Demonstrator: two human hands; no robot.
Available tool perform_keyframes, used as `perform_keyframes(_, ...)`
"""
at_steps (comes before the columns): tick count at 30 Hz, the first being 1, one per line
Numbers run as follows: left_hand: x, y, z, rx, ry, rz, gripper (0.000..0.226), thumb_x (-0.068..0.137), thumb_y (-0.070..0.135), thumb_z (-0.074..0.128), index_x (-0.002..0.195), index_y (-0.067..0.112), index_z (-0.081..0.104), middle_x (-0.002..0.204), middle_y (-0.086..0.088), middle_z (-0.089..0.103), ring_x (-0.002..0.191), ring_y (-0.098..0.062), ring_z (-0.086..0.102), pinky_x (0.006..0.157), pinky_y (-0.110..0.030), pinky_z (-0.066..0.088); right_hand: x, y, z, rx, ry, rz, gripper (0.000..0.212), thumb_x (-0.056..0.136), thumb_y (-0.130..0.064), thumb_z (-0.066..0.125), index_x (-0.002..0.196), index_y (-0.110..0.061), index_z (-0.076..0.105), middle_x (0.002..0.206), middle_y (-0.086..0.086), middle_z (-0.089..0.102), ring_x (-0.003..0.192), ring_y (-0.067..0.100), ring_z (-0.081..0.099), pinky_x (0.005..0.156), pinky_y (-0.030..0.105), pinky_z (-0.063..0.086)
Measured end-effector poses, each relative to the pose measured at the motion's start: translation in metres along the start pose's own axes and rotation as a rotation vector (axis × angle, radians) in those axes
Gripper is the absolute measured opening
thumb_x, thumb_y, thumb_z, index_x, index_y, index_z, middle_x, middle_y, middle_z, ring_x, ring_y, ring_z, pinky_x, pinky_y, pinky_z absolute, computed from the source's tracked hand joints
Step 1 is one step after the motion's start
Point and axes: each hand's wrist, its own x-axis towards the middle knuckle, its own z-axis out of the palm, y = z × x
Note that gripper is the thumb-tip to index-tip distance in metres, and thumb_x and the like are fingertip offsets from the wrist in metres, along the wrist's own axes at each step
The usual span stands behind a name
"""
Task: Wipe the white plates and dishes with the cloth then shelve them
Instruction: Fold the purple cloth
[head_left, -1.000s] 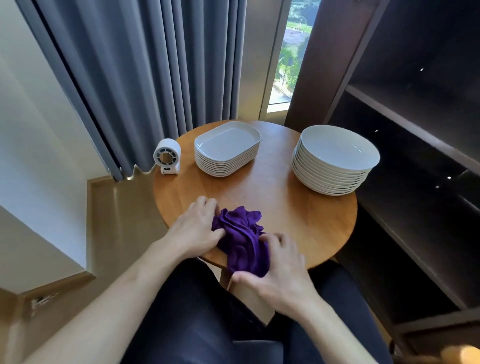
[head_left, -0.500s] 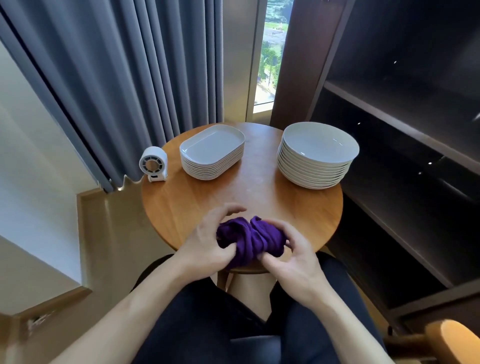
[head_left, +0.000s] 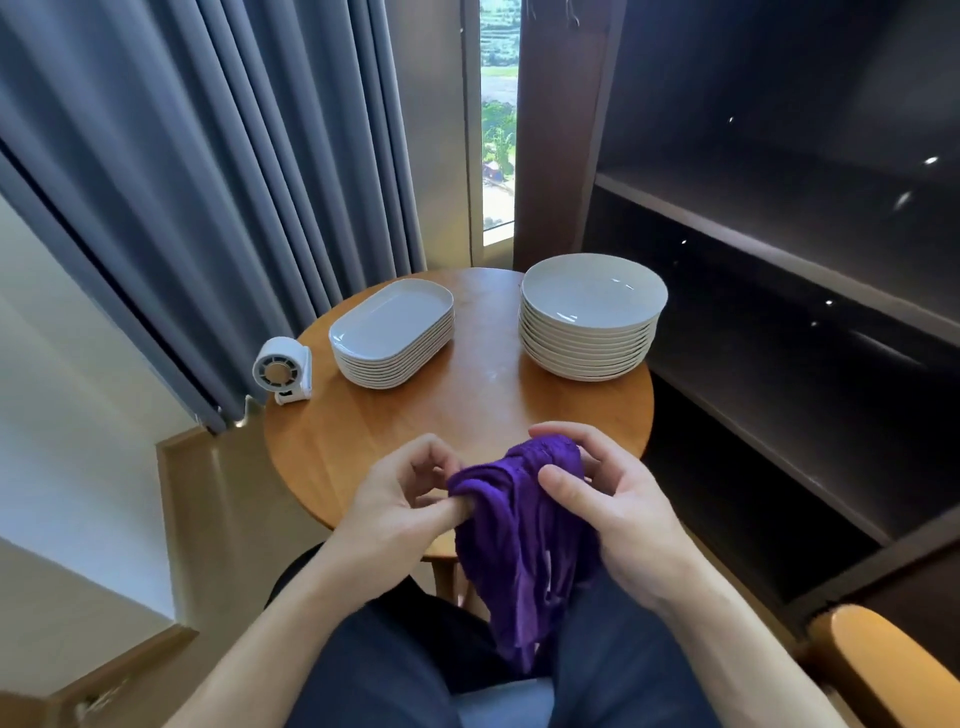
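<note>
The person sat at a small round wooden tabletop (head_left: 467, 400), both hands busy with a purple cloth (head_left: 519, 535). The left hand (head_left: 395, 512) pinched the cloth's left edge between thumb and curled fingers, and the right hand (head_left: 618, 514) gripped its bunched upper part, fingers hooked over the top and the thumb pressed against the front. The cloth was held over the near edge of the tabletop, and its loose end hung down over the person's dark-trousered lap. Farther back on the tabletop stood two white stacks, well apart from each other: a stack of oval dishes (head_left: 392, 332) on the left and a taller stack of round plates (head_left: 592, 317) on the right, close to the right-hand rim. A small white fan (head_left: 283, 369) stood at the left edge, just beside the oval dishes. A dark wooden shelf unit (head_left: 779, 260) rose along the right side, next to the plates. Grey curtains (head_left: 234, 182) hung behind the tabletop, with a narrow strip of window (head_left: 498, 130) between them and the shelf unit. A wooden chair arm (head_left: 878, 670) showed at the lower right.
</note>
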Motion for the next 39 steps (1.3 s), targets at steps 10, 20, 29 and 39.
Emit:
perform_keyframes(10,-0.025,0.004,0.058,-0.243,0.264,-0.179,0.047,0.096,0.046,0.055,0.103,0.002,0.071,0.097,-0.014,0.075,0.089,-0.022,0.072,0.074,-0.029,0.057,-0.008,0.003,0.009,-0.224,0.088,-0.201,0.030,0.100,-0.015,0.062,0.126,-0.030,0.061,0.111,-0.001,0.072,0.103,0.023,0.070,0.089,0.041,0.060)
perform_keyframes(20,-0.013,0.012,0.045,0.055,0.347,-0.090,0.020,0.098,0.014,0.062,0.097,0.022,0.081,0.100,-0.003,0.076,0.090,-0.012,0.072,0.071,-0.015,0.055,-0.010,0.004,0.004,-0.440,0.172,-0.207,0.038,0.103,-0.006,0.050,0.130,-0.030,0.059,0.111,-0.017,0.072,0.110,0.010,0.068,0.090,0.035,0.059)
perform_keyframes(29,0.005,0.024,0.022,0.021,0.340,-0.167,0.032,0.105,0.017,0.052,0.096,0.024,0.082,0.096,-0.002,0.080,0.089,-0.011,0.075,0.069,-0.015,0.055,-0.001,-0.005,-0.004,-0.190,0.266,-0.058,0.035,0.100,0.002,0.052,0.116,-0.024,0.070,0.090,0.001,0.080,0.093,0.018,0.076,0.088,0.043,0.060)
perform_keyframes(39,0.032,0.037,-0.002,0.065,0.505,-0.165,0.044,0.106,0.020,0.049,0.078,0.032,0.081,0.072,0.004,0.075,0.068,-0.006,0.069,0.066,-0.027,0.057,0.015,-0.017,-0.027,0.069,0.381,-0.053,0.035,0.100,0.000,0.056,0.106,-0.025,0.080,0.098,0.008,0.079,0.086,0.020,0.076,0.070,0.029,0.059)
